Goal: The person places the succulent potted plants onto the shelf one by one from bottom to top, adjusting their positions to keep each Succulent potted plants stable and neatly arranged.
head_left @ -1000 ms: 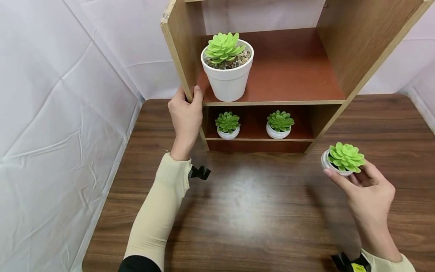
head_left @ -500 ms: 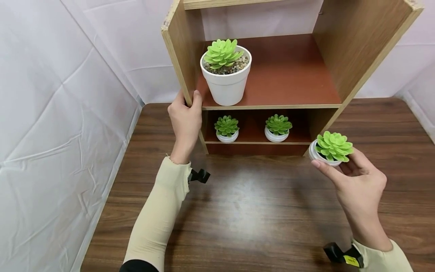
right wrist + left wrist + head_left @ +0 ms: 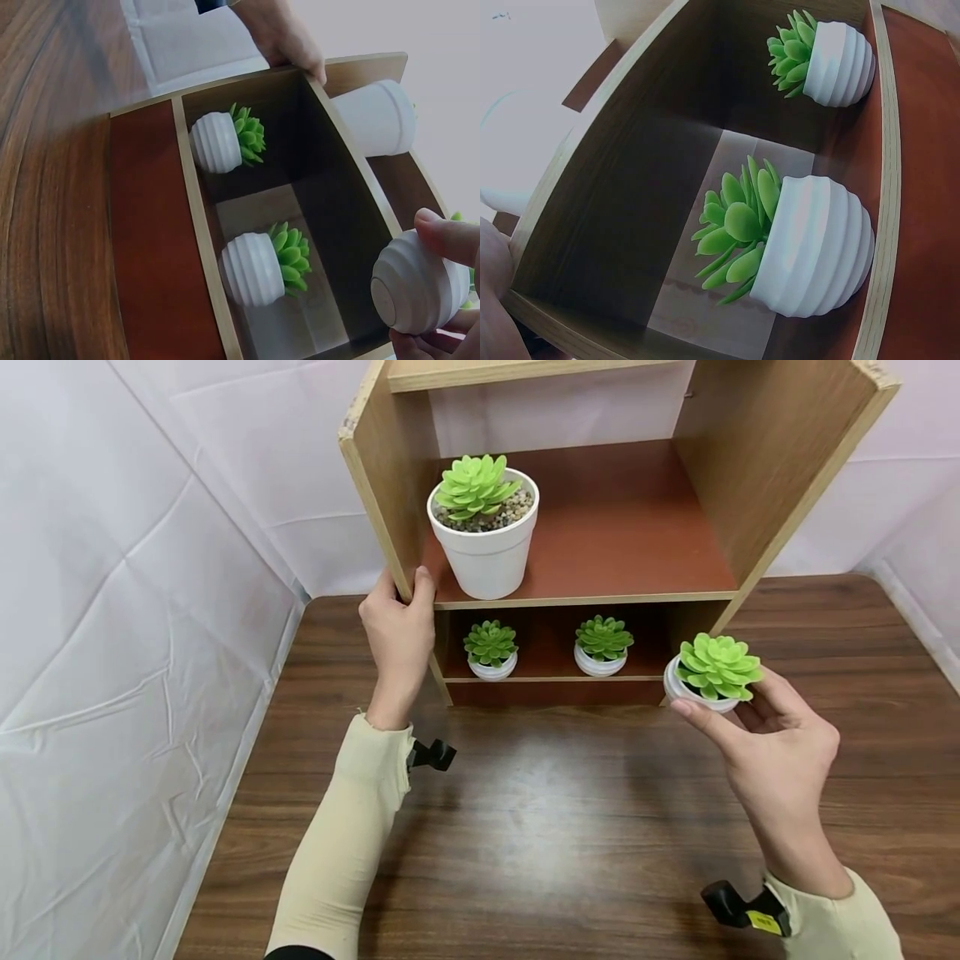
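My left hand (image 3: 397, 631) grips the left side panel of a wooden shelf unit (image 3: 585, 602), with the thumb on the inner side. In my right hand (image 3: 780, 752) is a small potted succulent (image 3: 716, 668), its white ribbed pot (image 3: 420, 285) pinched between thumb and fingers, held in front of the unit's lower right corner. Two similar small succulents, a left one (image 3: 491, 650) and a right one (image 3: 603, 645), stand upright in the low compartment. Above them, a larger potted succulent (image 3: 483, 527) with gravel sits at the left of the red-brown middle shelf (image 3: 622, 527).
The unit stands on a dark wood-grain table (image 3: 540, 827). White fabric (image 3: 112, 652) hangs at the left and behind. Another board (image 3: 517, 370) crosses the unit at the top. The right side panel (image 3: 780, 452) rises left of the table's right part.
My right hand has carried the small succulent left and upward, closer to the unit's lower right corner. My left hand keeps its grip on the panel. The head view has shifted slightly.
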### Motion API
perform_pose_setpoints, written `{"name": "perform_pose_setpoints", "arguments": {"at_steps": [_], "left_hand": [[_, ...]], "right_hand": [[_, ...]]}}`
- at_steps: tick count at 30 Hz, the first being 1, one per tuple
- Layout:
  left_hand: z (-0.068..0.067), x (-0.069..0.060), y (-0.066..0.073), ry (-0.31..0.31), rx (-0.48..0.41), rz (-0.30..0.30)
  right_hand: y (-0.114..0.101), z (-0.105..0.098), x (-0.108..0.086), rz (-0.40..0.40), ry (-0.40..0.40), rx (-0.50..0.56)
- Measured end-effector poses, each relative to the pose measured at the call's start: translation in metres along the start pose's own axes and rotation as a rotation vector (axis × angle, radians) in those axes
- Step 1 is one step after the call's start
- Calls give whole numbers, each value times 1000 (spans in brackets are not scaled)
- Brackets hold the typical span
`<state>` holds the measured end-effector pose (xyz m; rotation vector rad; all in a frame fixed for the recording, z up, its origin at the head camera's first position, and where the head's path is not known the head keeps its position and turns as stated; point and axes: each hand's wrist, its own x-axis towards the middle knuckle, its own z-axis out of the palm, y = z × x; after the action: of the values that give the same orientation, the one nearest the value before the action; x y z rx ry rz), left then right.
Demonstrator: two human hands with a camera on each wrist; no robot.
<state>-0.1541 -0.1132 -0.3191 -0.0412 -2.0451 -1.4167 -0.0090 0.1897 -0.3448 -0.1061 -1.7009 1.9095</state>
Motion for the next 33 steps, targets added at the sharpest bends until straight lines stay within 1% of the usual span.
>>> {"name": "perform_pose_setpoints", "arguments": {"at_steps": [9, 14, 18, 21, 27, 33], "left_hand": [[-1, 1, 0, -1, 11, -5], [-1, 1, 0, 0, 8, -7], [-1, 1, 0, -2, 4, -6], [-1, 0, -1, -2, 2, -9], [-1, 0, -2, 0, -3, -12], [0, 0, -2, -2, -12, -16]], "right_hand": [[-3, 4, 3, -15, 7, -25], [-6, 8, 5, -25, -8, -8], [-8, 10, 7, -46, -22, 38], [-10, 11, 8, -60, -24, 51], [-13, 13, 12, -61, -18, 22], [-13, 15, 15, -82, -36, 39]]}}
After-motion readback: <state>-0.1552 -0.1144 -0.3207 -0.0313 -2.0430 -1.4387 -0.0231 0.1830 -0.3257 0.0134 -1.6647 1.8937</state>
